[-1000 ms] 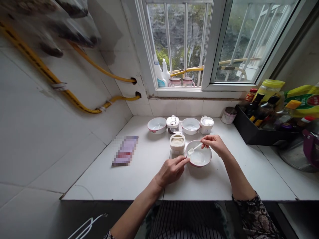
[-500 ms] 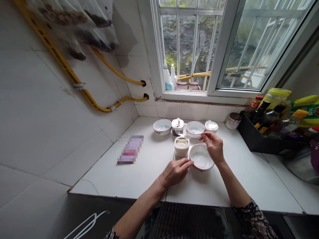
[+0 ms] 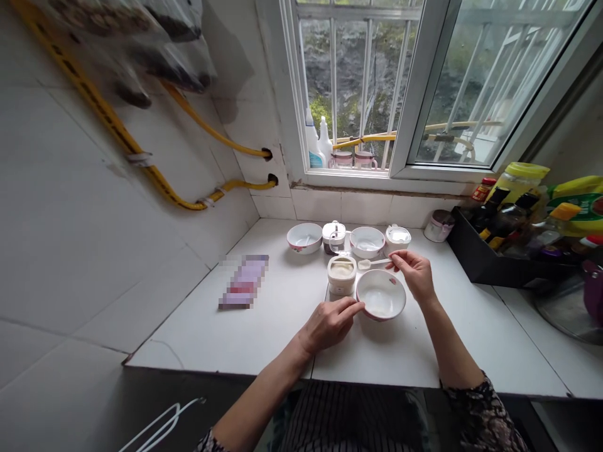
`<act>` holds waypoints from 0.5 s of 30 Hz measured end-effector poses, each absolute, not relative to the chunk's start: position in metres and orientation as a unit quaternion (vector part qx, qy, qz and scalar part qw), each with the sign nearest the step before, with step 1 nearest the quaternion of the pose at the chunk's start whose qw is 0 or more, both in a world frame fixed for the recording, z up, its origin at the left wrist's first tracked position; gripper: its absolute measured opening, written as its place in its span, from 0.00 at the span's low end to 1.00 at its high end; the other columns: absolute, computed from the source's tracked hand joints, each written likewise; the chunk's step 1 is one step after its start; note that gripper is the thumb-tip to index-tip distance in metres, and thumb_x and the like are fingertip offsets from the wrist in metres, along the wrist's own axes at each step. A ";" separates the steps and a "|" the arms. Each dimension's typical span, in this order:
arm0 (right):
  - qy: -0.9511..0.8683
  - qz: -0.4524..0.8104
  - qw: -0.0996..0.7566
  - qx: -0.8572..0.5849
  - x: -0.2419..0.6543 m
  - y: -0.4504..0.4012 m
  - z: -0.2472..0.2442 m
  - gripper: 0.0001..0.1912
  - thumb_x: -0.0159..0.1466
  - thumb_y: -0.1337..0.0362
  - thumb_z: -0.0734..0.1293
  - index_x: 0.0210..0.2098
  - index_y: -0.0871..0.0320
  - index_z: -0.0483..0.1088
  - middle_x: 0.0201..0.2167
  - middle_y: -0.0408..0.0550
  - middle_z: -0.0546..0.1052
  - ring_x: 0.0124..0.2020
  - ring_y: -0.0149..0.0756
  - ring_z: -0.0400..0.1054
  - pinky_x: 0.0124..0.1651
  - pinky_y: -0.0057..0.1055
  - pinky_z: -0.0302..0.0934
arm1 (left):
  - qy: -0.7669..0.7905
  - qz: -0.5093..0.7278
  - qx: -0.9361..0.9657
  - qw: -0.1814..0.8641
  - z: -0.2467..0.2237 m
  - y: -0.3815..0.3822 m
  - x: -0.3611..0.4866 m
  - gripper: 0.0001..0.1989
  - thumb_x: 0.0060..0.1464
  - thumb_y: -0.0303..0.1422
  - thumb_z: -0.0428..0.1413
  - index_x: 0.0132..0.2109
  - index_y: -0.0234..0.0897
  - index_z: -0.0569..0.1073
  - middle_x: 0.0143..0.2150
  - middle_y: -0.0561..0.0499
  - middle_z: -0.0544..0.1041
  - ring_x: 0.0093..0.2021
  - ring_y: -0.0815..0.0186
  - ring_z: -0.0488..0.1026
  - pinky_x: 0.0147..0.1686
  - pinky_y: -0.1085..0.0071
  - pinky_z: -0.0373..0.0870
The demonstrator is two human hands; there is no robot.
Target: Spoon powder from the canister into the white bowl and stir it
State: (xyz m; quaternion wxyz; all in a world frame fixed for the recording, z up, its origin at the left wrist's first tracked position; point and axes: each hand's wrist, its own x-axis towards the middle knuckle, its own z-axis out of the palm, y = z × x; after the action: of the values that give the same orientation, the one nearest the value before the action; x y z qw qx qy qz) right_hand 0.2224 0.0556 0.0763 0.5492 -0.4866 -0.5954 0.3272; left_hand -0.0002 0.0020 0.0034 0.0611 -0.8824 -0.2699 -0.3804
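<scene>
My right hand [image 3: 414, 275] pinches the handle end of a small white spoon [image 3: 373, 264], held level above the far rim of a white bowl [image 3: 382, 296]. The spoon's scoop points left, beside a cream-coloured seasoning jar [image 3: 342, 284] whose lid is up and which holds pale contents. My left hand [image 3: 333, 323] grips the bowl's near left rim between thumb and fingers. What lies in the bowl, if anything, is too faint to make out. Behind stand a second bowl [image 3: 304, 240], a jar with dark contents [image 3: 334, 238], a third bowl [image 3: 367, 242] and another white-lidded jar [image 3: 397, 237].
A pixelated purple rectangle [image 3: 245, 281] lies left on the white counter [image 3: 198, 333]. At right stand a dark-lidded jar [image 3: 440, 226] and a black box [image 3: 490, 267] of bottles. Yellow pipes [image 3: 155, 179] run along the left wall below hanging plastic bags [image 3: 160, 50].
My right hand has moved right with the spoon, so its scoop has left the space above the jar. The left hand stays at the bowl's rim. The view has shifted slightly.
</scene>
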 end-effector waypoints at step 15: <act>-0.712 0.347 0.319 -0.521 0.223 0.045 0.073 0.10 0.58 0.61 0.62 0.26 0.58 0.73 0.21 0.45 0.78 0.25 0.32 0.66 0.31 0.29 0.57 | -0.270 -0.377 -0.885 0.047 0.002 0.001 -0.002 0.17 0.61 0.22 0.44 0.54 0.33 0.69 0.44 0.43 0.78 0.41 0.65 0.78 0.35 0.73 0.78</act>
State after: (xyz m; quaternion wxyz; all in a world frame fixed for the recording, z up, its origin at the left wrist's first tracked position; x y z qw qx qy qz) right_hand 0.2235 0.0452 0.0730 0.3187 -0.5212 -0.7118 0.3466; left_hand -0.0016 0.0013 0.0022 0.0465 -0.8847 -0.2697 -0.3773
